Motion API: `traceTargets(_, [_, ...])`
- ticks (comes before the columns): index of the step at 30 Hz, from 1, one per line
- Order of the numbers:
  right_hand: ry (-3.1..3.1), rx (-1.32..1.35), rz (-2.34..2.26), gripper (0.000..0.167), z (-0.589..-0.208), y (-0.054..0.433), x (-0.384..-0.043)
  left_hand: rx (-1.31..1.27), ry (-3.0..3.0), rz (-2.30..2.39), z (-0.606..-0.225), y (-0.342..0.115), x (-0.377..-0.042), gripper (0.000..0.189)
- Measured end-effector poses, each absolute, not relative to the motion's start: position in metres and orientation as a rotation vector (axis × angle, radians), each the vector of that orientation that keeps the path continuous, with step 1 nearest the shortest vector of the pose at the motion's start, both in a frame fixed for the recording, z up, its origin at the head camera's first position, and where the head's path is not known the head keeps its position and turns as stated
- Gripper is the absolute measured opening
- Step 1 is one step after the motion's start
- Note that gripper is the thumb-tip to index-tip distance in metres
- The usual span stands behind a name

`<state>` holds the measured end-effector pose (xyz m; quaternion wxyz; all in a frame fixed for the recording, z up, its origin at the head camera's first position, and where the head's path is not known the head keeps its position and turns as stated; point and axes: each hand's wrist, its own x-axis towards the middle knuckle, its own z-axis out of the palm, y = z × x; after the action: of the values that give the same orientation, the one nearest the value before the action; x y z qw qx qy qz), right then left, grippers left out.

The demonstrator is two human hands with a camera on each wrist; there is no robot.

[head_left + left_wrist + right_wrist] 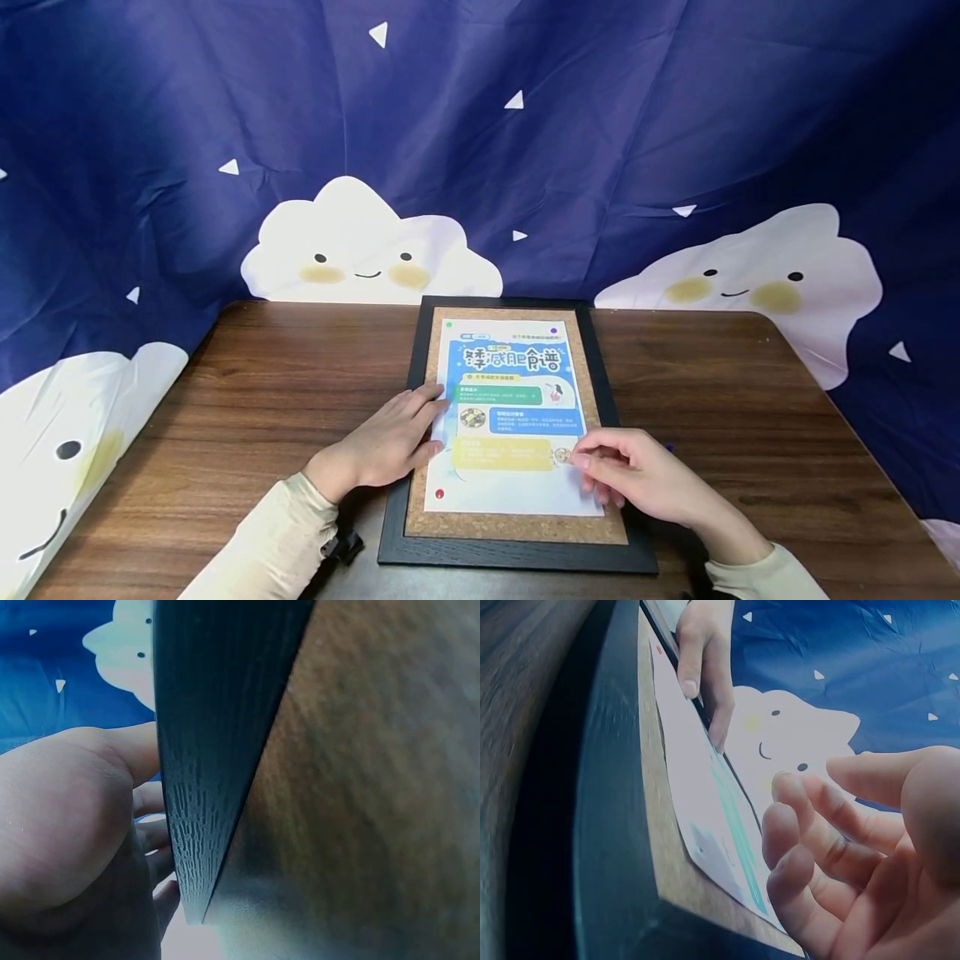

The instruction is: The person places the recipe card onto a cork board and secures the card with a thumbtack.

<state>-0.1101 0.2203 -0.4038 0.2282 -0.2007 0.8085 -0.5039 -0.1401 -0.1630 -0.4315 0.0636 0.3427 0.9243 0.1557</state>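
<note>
A printed poster (517, 492) with blue, green and yellow blocks lies on a cork board (517, 529) in a black frame (517, 554). Pins mark three of its corners: a green pin (448, 324) top left, a purple pin (553, 331) top right and a red pin (439, 494) bottom left. My left hand (390, 437) rests across the frame's left side, fingertips at the poster's edge. Over the lower right of the poster is my right hand (637, 475). In the right wrist view the right hand's fingers (791, 866) are loosely bent, with nothing visible between them.
The board lies on a brown wooden table (300, 358). A small blue object (670, 447) shows just right of the frame, partly behind the right hand. Behind the table hangs a dark blue curtain (450, 108) with clouds and white triangles.
</note>
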Motion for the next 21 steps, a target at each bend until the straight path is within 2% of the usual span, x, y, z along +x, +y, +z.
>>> traceTargets(21, [2.482, -0.455, -1.324, 0.017, -0.413, 0.257, -0.109, 1.026, 2.792, 0.453, -0.431, -0.163, -0.14, 0.057])
